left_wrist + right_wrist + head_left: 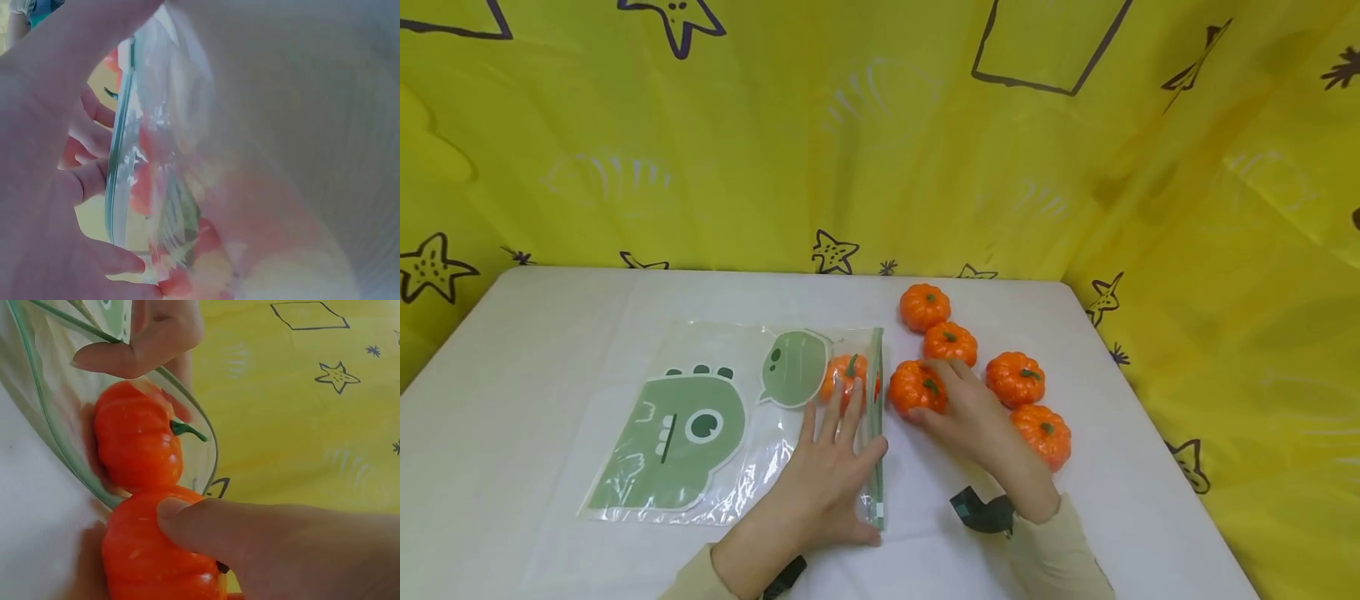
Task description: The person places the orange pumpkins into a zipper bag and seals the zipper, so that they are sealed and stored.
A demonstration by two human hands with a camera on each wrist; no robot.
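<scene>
A clear zip bag (758,454) with green cartoon monster prints lies flat, its green-edged mouth toward the right. My left hand (831,479) rests on it with fingers spread, index finger and thumb over the mouth edge. In the right wrist view, that hand's fingers (134,356) hook the raised rim and the mouth gapes. One small orange toy pumpkin (137,437) with a green stem sits just inside the mouth. My right hand (977,421) grips another pumpkin (914,387) right beside the opening, thumb on top; in the right wrist view it meets the one inside.
Two more pumpkins (924,307) stand behind my right hand, and two others (1015,378) to its right, one close by the forearm. All are on a white-covered table (527,358). A yellow patterned curtain (760,167) hangs around the back and right side.
</scene>
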